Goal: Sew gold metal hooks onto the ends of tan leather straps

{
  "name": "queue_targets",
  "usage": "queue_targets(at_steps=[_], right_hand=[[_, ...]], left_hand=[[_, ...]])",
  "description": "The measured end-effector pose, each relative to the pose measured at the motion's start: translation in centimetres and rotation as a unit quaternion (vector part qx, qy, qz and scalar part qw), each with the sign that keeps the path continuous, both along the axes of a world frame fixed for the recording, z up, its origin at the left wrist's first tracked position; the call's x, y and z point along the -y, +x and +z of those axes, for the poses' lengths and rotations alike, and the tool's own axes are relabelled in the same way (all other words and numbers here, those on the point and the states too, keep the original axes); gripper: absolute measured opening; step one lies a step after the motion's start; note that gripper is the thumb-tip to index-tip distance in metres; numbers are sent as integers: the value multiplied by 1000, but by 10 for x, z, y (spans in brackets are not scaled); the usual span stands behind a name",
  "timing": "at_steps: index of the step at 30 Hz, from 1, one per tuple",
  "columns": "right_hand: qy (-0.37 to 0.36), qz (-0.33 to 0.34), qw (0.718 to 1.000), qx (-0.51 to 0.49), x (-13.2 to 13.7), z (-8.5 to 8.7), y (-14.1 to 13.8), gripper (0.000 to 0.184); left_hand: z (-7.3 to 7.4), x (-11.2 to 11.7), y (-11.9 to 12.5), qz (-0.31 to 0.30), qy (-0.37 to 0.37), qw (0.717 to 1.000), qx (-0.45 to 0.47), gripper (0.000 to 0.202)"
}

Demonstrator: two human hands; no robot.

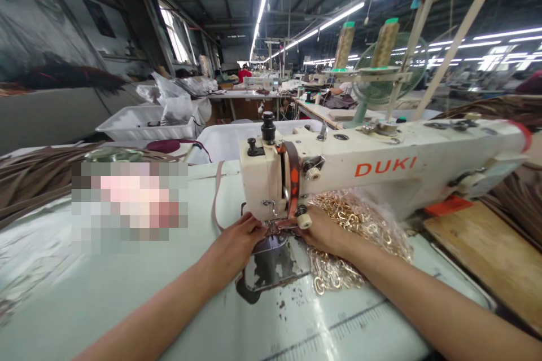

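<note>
At the needle of a white sewing machine (271, 180) marked DUKI, both my hands work close together. My left hand (237, 243) is closed, its fingertips pinching a narrow brownish strap (217, 197) just left of the presser foot. The strap's loose part loops up behind that hand. On the other side of the needle, my right hand (324, 231) is closed on the strap too, its fingertips partly hidden behind a machine knob. Beside my right wrist lies a clear plastic bag of gold-coloured metal hooks (351, 214). The metal needle plate (275, 268) shows below my fingers.
Brown strips (38, 177) are heaped at the left, near a blurred-out patch (131, 197). White bins (144, 121) stand behind the table. Thread cones (385, 42) and a green fan (393, 67) rise beyond the machine. A wooden board (491, 254) lies at right.
</note>
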State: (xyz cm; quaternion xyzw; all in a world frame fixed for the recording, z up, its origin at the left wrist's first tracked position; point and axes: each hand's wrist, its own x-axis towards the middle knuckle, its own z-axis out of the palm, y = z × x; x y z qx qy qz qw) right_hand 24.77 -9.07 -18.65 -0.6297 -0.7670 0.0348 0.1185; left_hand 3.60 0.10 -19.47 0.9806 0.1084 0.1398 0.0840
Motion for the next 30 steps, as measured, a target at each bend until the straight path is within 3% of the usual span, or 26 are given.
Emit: queue_targets(at_steps=[12,23,27,30], right_hand=[[0,-20,1000,5,7,3,-8,29],[-21,-19,1000,-11,5,3,-7,26],[-32,10,999,-19,9,12,-3,23],[-40,13,999,-4,9,15,-1,38]], left_hand=[[-2,5,0,13,9,1000,4,26],[-2,2,2,4,3,1000,26,26],[3,20,-3,67,-12,997,-29,30],[14,47,-11,106,-82,988,-75,29]])
